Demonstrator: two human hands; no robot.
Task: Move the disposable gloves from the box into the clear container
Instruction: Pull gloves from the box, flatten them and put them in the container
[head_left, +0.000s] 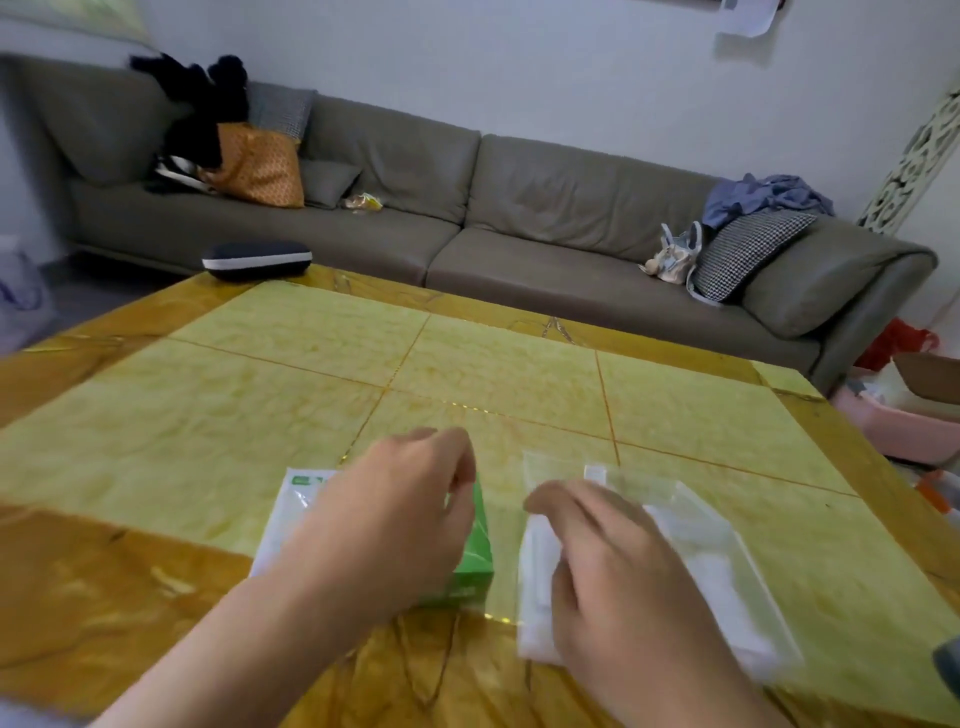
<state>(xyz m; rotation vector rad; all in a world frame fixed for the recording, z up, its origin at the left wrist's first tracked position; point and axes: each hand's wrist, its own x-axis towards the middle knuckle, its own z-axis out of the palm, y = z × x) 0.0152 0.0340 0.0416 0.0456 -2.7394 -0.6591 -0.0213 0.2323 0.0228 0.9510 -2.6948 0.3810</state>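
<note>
A green and white glove box lies near the table's front edge, left of centre. My left hand rests across its top, with the fingers bent over its far end and covering most of it. To the right sits the clear container, flat and see-through. A white wad of disposable gloves lies along the container's left side. My right hand is curled down on these gloves, and the fingertips hide part of them. The picture is slightly blurred.
The table has a yellow-green marble top with an orange border. A dark zipped case sits at its far left edge. A grey sofa with cushions and clothes runs behind. A pink tub stands on the floor at right.
</note>
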